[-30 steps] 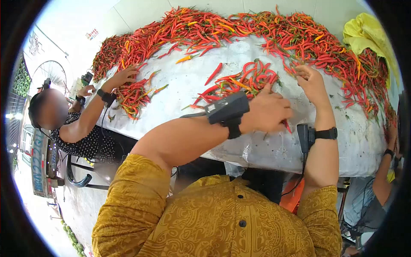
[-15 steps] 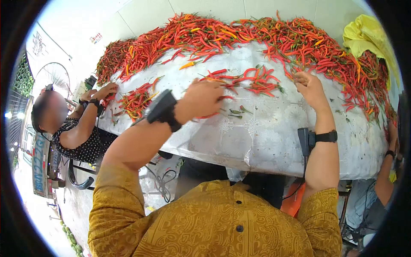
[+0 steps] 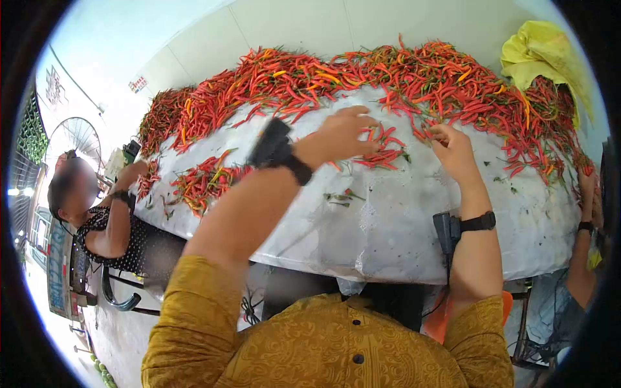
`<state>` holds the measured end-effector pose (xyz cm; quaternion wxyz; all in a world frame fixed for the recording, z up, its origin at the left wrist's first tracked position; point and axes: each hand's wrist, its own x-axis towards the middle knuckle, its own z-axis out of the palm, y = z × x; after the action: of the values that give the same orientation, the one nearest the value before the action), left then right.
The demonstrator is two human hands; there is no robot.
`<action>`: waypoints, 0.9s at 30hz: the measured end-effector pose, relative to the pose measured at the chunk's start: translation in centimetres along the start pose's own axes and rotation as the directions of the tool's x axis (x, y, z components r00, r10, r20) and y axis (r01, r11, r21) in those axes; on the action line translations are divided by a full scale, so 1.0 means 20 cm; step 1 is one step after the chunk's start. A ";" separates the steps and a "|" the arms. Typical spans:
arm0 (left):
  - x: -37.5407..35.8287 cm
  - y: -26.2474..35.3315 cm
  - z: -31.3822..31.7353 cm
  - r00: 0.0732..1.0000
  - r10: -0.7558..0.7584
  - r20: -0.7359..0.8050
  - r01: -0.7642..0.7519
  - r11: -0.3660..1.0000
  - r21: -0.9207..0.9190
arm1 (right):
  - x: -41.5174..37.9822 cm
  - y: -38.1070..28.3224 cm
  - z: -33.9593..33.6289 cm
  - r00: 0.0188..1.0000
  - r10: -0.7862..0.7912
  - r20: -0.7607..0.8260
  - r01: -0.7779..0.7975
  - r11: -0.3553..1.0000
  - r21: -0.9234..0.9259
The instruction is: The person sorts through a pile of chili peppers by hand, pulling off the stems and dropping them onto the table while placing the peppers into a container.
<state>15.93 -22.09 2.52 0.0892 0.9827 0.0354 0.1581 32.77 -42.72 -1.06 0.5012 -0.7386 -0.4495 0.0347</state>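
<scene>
My left hand [image 3: 346,134] hovers over a small heap of red chili peppers [image 3: 387,158] in the middle of the table, palm down, fingers apart, nothing seen in it. My right hand [image 3: 454,152] is to the right of that heap, with its fingers curled and thumb drawn in. A red chili pepper [image 3: 422,134] shows at its fingertips, in what looks like a pinch. Some green stem pieces and a small pepper [image 3: 349,194] lie on the cloth closer to me.
A long bank of red chili peppers [image 3: 278,81] lines the table's back along the wall. Another small pile [image 3: 200,187] is at left. A patterned white cloth [image 3: 414,226] covers the table. A yellow bag [image 3: 540,52] lies back right. One person [image 3: 110,220] works left; another person's arm [image 3: 584,239] is at right.
My left hand has moved right and away from me, and its fingers have spread. My right hand stays near the same peppers. The whole view has shifted slightly.
</scene>
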 end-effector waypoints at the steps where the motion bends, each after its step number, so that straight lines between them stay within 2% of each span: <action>1: 0.07 0.02 0.08 1.000 -0.022 0.008 0.022 1.000 -0.017 | 0.00 0.01 0.00 0.999 -0.037 -0.009 0.037 0.999 0.005; 2: 0.12 0.07 0.13 1.000 -0.012 0.004 0.012 1.000 -0.015 | 0.00 0.00 0.00 0.999 -0.040 -0.018 0.040 0.999 0.001; 4: 0.17 0.14 0.19 0.976 -0.202 0.083 0.199 0.979 0.044 | 0.00 -0.02 0.00 1.000 -0.023 -0.009 0.023 0.999 -0.033; 5: 0.18 0.14 0.22 0.977 -0.197 0.080 0.194 0.980 0.042 | 0.00 -0.01 0.00 1.000 -0.024 -0.013 0.024 0.999 -0.038; 7: 0.17 0.12 0.26 0.967 -0.128 0.221 0.123 0.992 0.037 | 0.00 0.00 0.01 1.000 -0.019 0.007 0.019 1.000 -0.003; 9: 0.12 0.15 0.22 0.978 -0.080 0.194 0.073 0.997 0.040 | 0.00 -0.03 0.01 0.999 -0.042 -0.001 0.042 0.999 -0.010; 11: 0.08 0.14 0.19 0.984 0.110 0.142 -0.101 0.993 -0.069 | -0.01 -0.05 0.01 0.998 -0.065 0.001 0.065 0.998 -0.011; 15: 0.04 0.09 0.22 0.977 0.208 0.040 -0.204 0.974 -0.095 | -0.01 -0.05 0.02 0.998 -0.066 0.015 0.066 0.998 0.011; 17: 0.01 0.06 0.20 0.987 0.157 0.038 -0.155 0.987 -0.040 | -0.01 -0.04 0.01 0.997 -0.072 0.014 0.071 0.997 0.026; 19: -0.04 0.03 0.16 0.984 0.175 0.038 -0.174 0.984 -0.033 | -0.01 -0.05 0.01 0.999 -0.032 0.028 0.033 0.999 -0.025; 21: -0.10 -0.01 0.12 0.981 0.188 0.038 -0.187 0.982 -0.022 | -0.01 -0.05 0.01 0.998 -0.049 0.031 0.049 0.999 0.001; 23: -0.16 -0.05 0.07 0.990 0.141 0.024 -0.141 0.990 -0.006 | -0.01 -0.05 0.01 0.997 -0.072 0.034 0.071 0.997 0.029; 24: -0.19 -0.10 0.03 0.988 0.100 0.118 -0.103 0.994 0.020 | -0.01 -0.05 0.01 0.998 -0.053 0.044 0.052 0.998 0.018; 25: -0.24 -0.13 0.00 0.989 0.092 0.114 -0.095 0.995 0.022 | -0.01 -0.05 0.01 0.998 -0.035 0.053 0.035 0.999 0.007; 27: -0.35 -0.22 -0.06 0.996 -0.029 0.087 0.020 0.995 0.099 | -0.01 -0.05 0.02 0.998 -0.027 0.054 0.027 1.000 0.007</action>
<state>8.79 -18.24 0.60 0.0443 0.9915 0.0511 0.1114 31.95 -42.51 -0.57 0.4915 -0.7296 -0.4729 0.0494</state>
